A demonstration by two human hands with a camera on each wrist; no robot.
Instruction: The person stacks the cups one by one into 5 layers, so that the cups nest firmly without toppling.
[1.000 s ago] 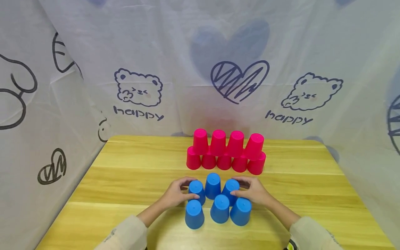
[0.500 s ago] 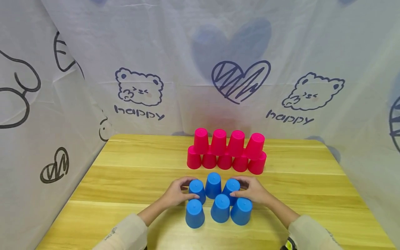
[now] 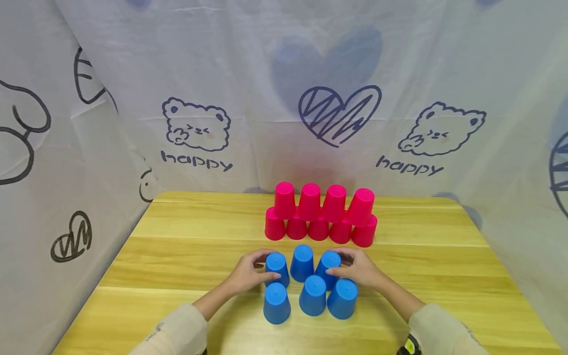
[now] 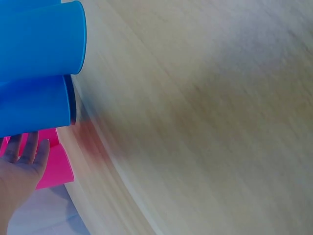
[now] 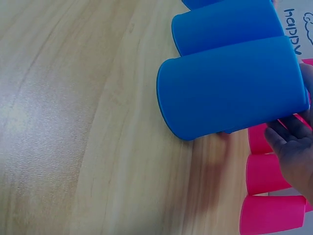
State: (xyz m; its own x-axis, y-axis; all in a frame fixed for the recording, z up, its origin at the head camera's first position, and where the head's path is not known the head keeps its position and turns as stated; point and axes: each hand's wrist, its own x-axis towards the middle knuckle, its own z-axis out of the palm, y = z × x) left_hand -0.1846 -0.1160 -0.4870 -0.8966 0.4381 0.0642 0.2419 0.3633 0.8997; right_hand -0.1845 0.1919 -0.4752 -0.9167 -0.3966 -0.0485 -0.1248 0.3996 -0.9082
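Observation:
My left hand (image 3: 248,271) grips an upside-down blue cup (image 3: 275,266) from its left side, thumb across the near face. My right hand (image 3: 360,268) holds another upside-down blue cup (image 3: 329,266) from the right. Between these two, slightly farther back, stands a back-middle blue cup (image 3: 302,261). Nearer the person are a front-left blue cup (image 3: 277,304), a front-middle blue cup (image 3: 312,296) and a front-right blue cup (image 3: 343,301). In the left wrist view, the left hand's fingers (image 4: 29,148) lie against its cup. The right wrist view has the held cup mostly hidden behind a nearer one.
Behind the blue cups, a two-tier wall of upside-down pink cups (image 3: 318,229) stands near the back of the wooden table (image 3: 177,246). A white cloth (image 3: 266,98) with printed hearts and bears hangs behind and beside the table.
My left hand has shifted slightly left and away with its blue cup, widening the gap to the back-middle cup. My right hand keeps its grip, nearly still; the pink cups have not moved.

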